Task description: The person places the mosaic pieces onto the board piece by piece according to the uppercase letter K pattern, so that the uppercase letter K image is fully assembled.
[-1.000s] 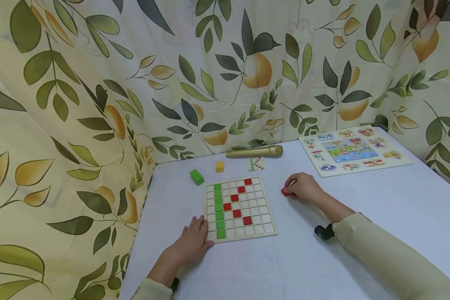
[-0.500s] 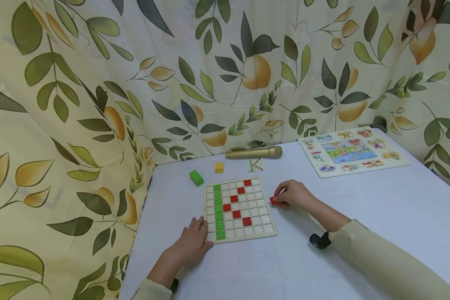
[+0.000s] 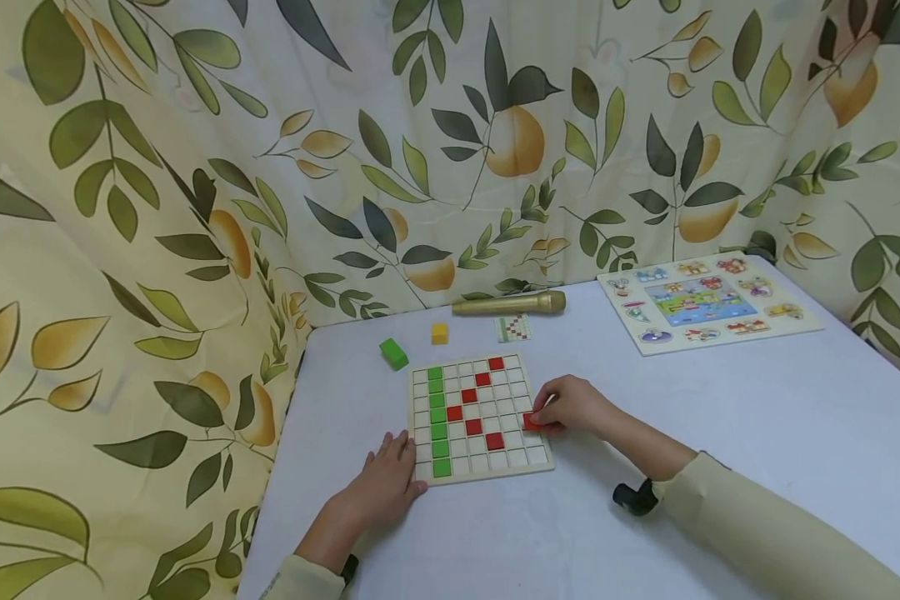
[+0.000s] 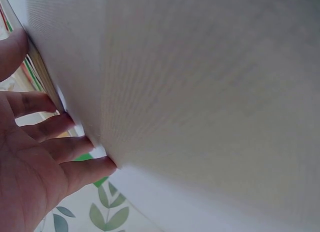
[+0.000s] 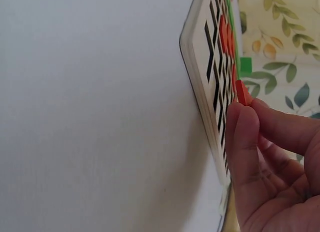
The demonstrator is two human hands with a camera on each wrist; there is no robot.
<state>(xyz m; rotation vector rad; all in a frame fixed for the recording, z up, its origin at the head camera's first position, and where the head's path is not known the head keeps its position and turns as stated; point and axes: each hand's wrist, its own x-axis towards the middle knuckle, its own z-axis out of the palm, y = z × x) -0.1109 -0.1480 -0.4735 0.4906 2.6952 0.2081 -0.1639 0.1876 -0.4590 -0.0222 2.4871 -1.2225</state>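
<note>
A square grid board lies on the table, with a column of green tiles and several red tiles set in its cells. My left hand rests at the board's near left corner; in the left wrist view its fingers are extended along the edge. Between thumb and fingers, my right hand pinches a red tile over the board's right side. The right wrist view shows this tile tilted at the fingertips. Whether it touches the board, I cannot tell.
Behind the board lie a green block, a yellow block, a small pattern card and a gold microphone. A picture puzzle board sits at the back right. Leaf-patterned curtains border the table.
My right hand has moved left and nearer to me, carrying the red tile from beside the board to over its right edge. The left hand has stayed put.
</note>
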